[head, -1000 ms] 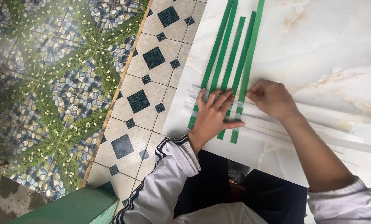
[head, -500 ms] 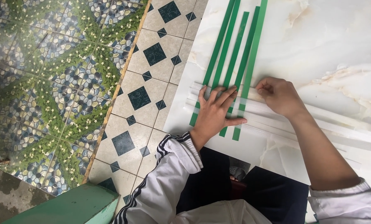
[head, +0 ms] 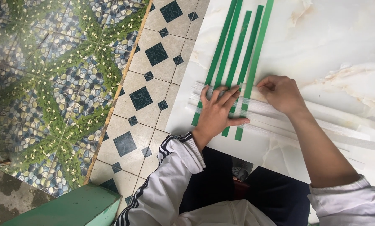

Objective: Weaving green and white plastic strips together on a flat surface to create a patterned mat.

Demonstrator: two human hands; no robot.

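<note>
Several long green strips [head: 237,46] lie side by side on a white marble-look slab [head: 334,37], running away from me. White strips [head: 338,119] cross them sideways, interlaced with the green ones. My left hand [head: 218,111] lies flat, fingers spread, pressing on the crossing of green and white strips. My right hand [head: 281,94] rests just to the right, fingertips pinching the edge of a white strip beside the rightmost green one.
The slab's left edge meets a floor of cream tiles with dark diamonds [head: 150,90], then patterned pebble-and-flower tiles [head: 49,71]. A green object [head: 66,209] sits at the bottom left. My dark trousers [head: 237,184] and white sleeves fill the bottom.
Both hands stayed on the woven crossing. The right hand shifted slightly along the white strip. The view moved a little, so the strips sit a bit lower in frame.
</note>
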